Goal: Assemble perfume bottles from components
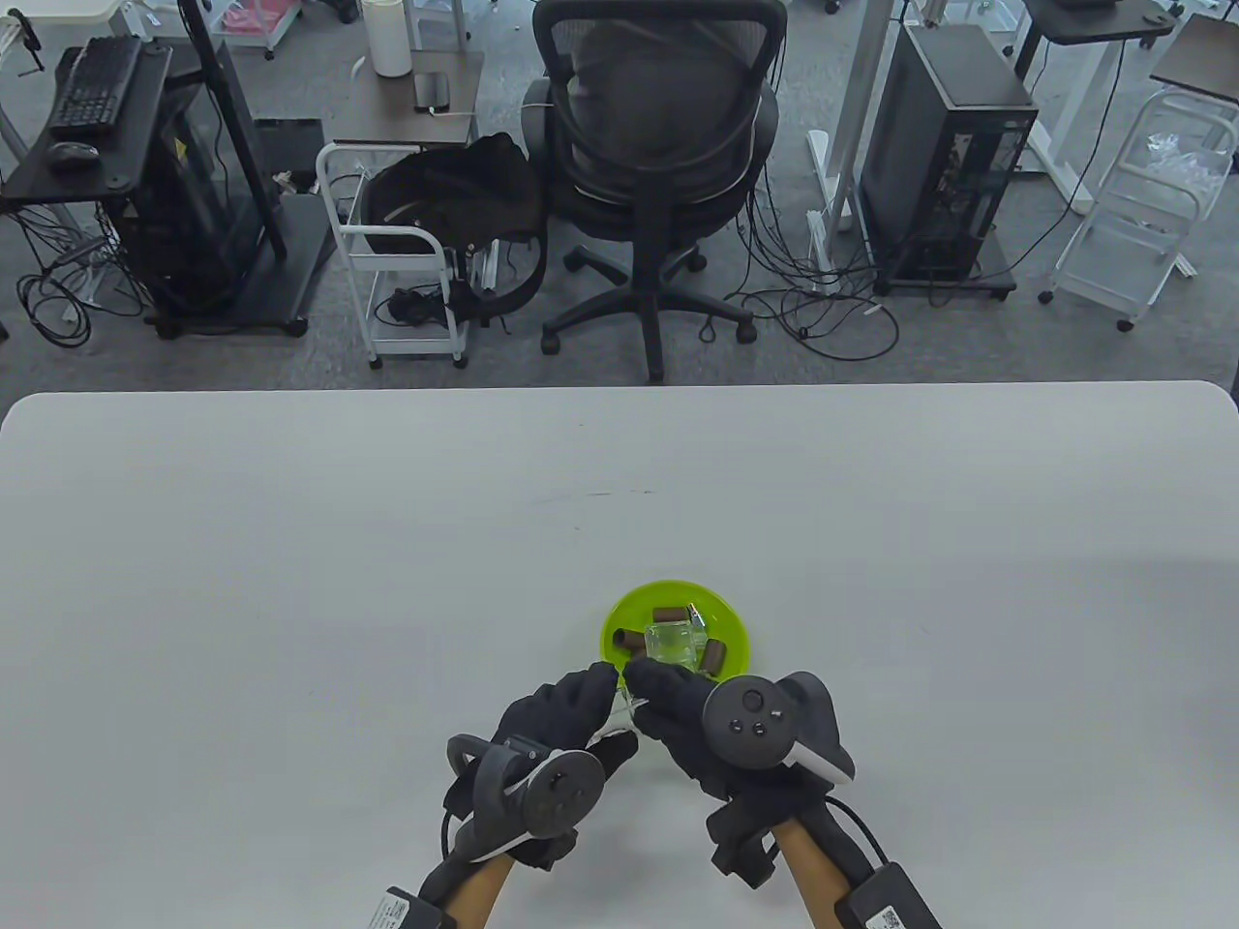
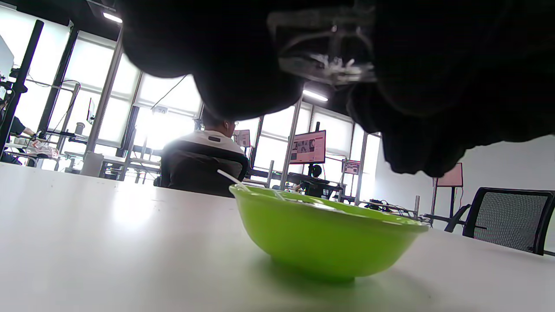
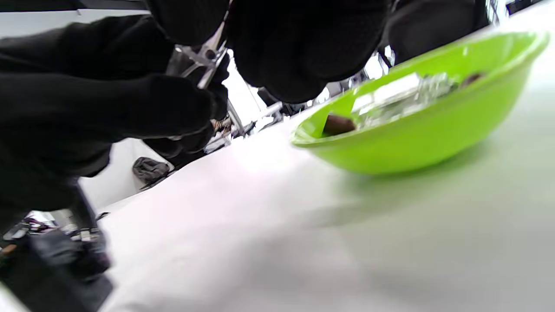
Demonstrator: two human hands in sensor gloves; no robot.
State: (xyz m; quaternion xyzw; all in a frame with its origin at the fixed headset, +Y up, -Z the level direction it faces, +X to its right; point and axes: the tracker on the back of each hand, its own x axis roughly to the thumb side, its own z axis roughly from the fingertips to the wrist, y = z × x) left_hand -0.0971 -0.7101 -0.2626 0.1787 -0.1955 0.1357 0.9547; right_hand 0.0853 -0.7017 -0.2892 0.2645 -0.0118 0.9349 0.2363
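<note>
Both hands meet just short of the bowl (image 1: 619,619), at its 6 o'clock. Left hand (image 1: 557,716) and right hand (image 1: 678,711) are together, fingers curled round one clear bottle (image 2: 323,47) held between them above the table (image 1: 290,581). The left wrist view shows the glass pinched between dark gloved fingers (image 2: 243,65); the right wrist view shows the same clear piece (image 3: 197,60) clamped from both sides. Which end of it points up cannot be told.

Remaining components lie in the bowl, at 12 o'clock from the hands and just beyond the fingertips:
- a second clear bottle (image 1: 675,642) near the centre;
- brown caps (image 1: 666,614) round it, one at its 12 o'clock, one at 9 o'clock, one at 3 o'clock, long axis roughly toward 1 o'clock for the last.

Judgement: the right hand is nearer the bowl and better placed to fetch a cap; the reach runs straight toward 12 o'clock.

Surface: a plain white table, matte. Beyond its far edge, at 12 o'clock, stand an office chair (image 1: 668,145), a computer tower (image 1: 944,155) at 1 o'clock, and a white cart (image 1: 407,261) at 11 o'clock, on grey carpet with loose cables.
</note>
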